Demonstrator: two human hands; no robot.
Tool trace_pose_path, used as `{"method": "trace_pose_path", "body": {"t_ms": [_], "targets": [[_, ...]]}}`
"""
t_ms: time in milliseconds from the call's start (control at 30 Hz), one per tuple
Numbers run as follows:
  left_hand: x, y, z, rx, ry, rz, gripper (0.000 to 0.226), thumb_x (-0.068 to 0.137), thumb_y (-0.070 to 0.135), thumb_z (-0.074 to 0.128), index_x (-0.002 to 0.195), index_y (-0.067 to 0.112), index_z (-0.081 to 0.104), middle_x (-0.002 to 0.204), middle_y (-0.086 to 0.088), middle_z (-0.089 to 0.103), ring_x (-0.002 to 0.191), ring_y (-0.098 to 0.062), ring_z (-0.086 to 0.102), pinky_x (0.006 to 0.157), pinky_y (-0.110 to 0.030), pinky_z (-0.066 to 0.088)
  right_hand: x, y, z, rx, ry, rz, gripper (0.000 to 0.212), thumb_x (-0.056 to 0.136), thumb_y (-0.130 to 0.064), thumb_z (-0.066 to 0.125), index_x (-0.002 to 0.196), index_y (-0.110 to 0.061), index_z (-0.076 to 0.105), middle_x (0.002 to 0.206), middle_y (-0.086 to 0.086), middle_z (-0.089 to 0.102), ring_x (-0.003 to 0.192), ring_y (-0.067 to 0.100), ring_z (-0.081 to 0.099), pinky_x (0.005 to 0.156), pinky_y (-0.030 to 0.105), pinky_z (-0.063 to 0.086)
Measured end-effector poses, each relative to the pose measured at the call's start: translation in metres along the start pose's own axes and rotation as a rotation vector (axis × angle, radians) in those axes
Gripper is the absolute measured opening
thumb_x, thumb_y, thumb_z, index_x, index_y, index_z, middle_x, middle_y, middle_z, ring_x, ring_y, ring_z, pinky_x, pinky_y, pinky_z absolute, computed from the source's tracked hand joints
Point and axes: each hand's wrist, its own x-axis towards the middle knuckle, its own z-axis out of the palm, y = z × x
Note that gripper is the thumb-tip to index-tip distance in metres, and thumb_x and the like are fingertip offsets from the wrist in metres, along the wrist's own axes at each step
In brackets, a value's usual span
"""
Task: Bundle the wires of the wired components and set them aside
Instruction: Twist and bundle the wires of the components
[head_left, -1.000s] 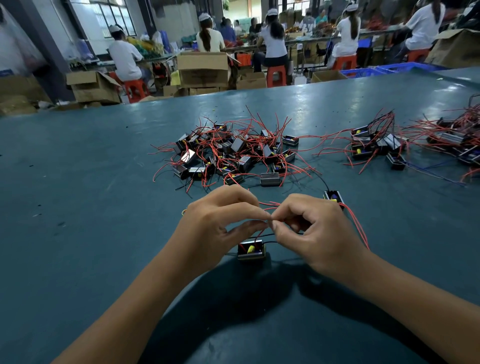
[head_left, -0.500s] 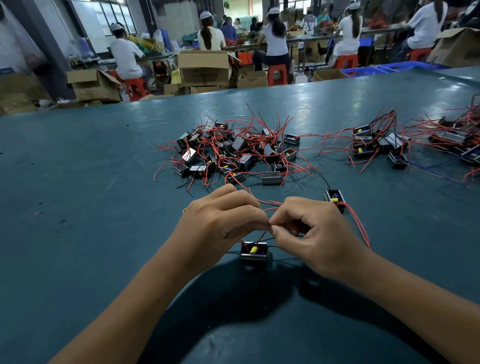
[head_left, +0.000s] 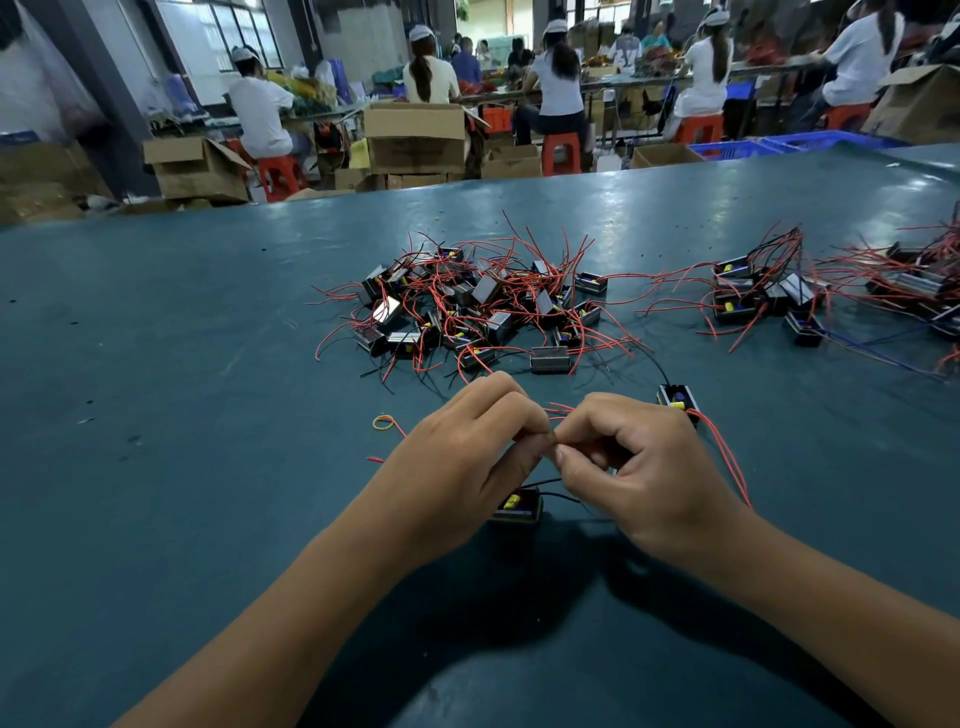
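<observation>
Red wires (head_left: 558, 410) meet between my left hand (head_left: 467, 447) and right hand (head_left: 639, 467), both pinching them just above the component (head_left: 517, 506). I'd keep strands taut and even; the yellow band (head_left: 383, 423) waits left of my knuckles.

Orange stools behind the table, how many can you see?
4, maybe more hidden. One stool far left, one centre, one right of centre, and one far right, each under a seated worker.

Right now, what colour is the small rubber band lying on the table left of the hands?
Yellow; the rubber band shows best in the head view.
</observation>
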Motion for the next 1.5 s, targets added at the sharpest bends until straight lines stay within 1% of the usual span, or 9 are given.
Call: {"method": "trace_pose_path", "body": {"t_ms": [100, 300, 567, 667, 900, 1100, 1200, 1300, 1500], "targets": [[0.001, 0.004, 0.003, -0.010, 0.003, -0.067, 0.018, 0.100, 0.017, 0.051, 0.092, 0.004, 0.060, 0.091, 0.000, 0.050, 0.078, -0.012, 0.043, 0.072, -0.023, 0.039, 0.000, -0.002, 0.000, -0.024, 0.026, 0.020, 0.007, 0.078, -0.010, 0.065, 0.071, -0.013, 0.065, 0.062, -0.004, 0.050, 0.057, 0.005, 0.044, 0.056, 0.016, 0.035], [0.001, 0.013, 0.005, -0.074, -0.013, -0.205, 0.012, 0.100, 0.018, 0.051, 0.091, 0.012, 0.055, 0.086, 0.015, 0.039, 0.078, -0.001, 0.042, 0.070, -0.014, 0.033, 0.000, -0.003, -0.001, -0.068, 0.046, 0.033, 0.007, 0.078, -0.012, 0.066, 0.071, -0.014, 0.065, 0.061, -0.008, 0.048, 0.056, 0.006, 0.044, 0.056, 0.015, 0.033], [0.001, 0.017, 0.001, -0.079, -0.056, -0.257, 0.013, 0.098, 0.011, 0.055, 0.087, 0.017, 0.052, 0.083, 0.013, 0.043, 0.077, -0.002, 0.043, 0.068, -0.014, 0.033, -0.001, -0.003, -0.001, -0.153, 0.012, -0.024, 0.010, 0.079, -0.011, 0.065, 0.070, -0.012, 0.062, 0.064, 0.001, 0.053, 0.060, 0.013, 0.046, 0.057, 0.024, 0.038], [0.002, 0.017, 0.001, -0.064, -0.066, -0.257, 0.018, 0.099, 0.013, 0.057, 0.086, 0.021, 0.049, 0.082, 0.014, 0.042, 0.076, 0.000, 0.042, 0.068, -0.013, 0.031, -0.001, -0.002, -0.001, -0.169, 0.018, -0.033, 0.010, 0.079, -0.011, 0.065, 0.069, -0.011, 0.061, 0.063, 0.001, 0.052, 0.059, 0.015, 0.046, 0.056, 0.027, 0.039], [0.002, 0.018, 0.002, -0.114, -0.058, -0.293, 0.015, 0.095, 0.023, 0.051, 0.082, 0.014, 0.053, 0.076, 0.010, 0.046, 0.071, -0.002, 0.043, 0.064, -0.012, 0.031, -0.002, -0.003, 0.000, -0.206, 0.005, -0.084, 0.009, 0.079, -0.010, 0.065, 0.070, -0.010, 0.062, 0.064, 0.001, 0.052, 0.059, 0.014, 0.045, 0.056, 0.029, 0.039], [0.001, 0.017, 0.002, -0.313, -0.101, -0.466, 0.022, 0.099, 0.015, 0.055, 0.077, 0.018, 0.055, 0.061, 0.018, 0.048, 0.056, -0.002, 0.040, 0.054, -0.015, 0.031, -0.002, -0.002, 0.001, -0.315, 0.005, -0.190, 0.013, 0.083, -0.015, 0.060, 0.072, -0.009, 0.062, 0.066, -0.002, 0.050, 0.058, 0.015, 0.045, 0.053, 0.033, 0.042], [0.002, 0.016, 0.002, -0.462, -0.130, -0.565, 0.024, 0.098, 0.012, 0.053, 0.074, 0.016, 0.055, 0.051, 0.017, 0.043, 0.047, -0.001, 0.035, 0.049, -0.014, 0.028, -0.002, -0.001, 0.001, -0.371, 0.000, -0.235, 0.015, 0.084, -0.018, 0.057, 0.073, -0.009, 0.063, 0.068, -0.003, 0.051, 0.059, 0.015, 0.044, 0.057, 0.025, 0.038], [0.002, 0.015, 0.003, -0.550, -0.131, -0.623, 0.026, 0.098, 0.010, 0.053, 0.073, 0.015, 0.056, 0.051, 0.017, 0.041, 0.048, -0.001, 0.033, 0.049, -0.015, 0.029, -0.002, 0.000, 0.002, -0.386, 0.014, -0.238, 0.014, 0.084, -0.017, 0.058, 0.073, -0.010, 0.062, 0.069, -0.004, 0.051, 0.060, 0.012, 0.043, 0.061, 0.020, 0.033], [0.001, 0.016, 0.009, -0.734, -0.094, -0.773, 0.029, 0.092, 0.016, 0.058, 0.064, 0.023, 0.055, 0.056, 0.009, 0.039, 0.049, -0.008, 0.031, 0.051, -0.027, 0.026, -0.002, 0.001, 0.002, -0.427, 0.023, -0.282, 0.015, 0.085, -0.016, 0.058, 0.073, -0.009, 0.062, 0.069, -0.001, 0.053, 0.059, 0.017, 0.048, 0.057, 0.026, 0.038]]}}
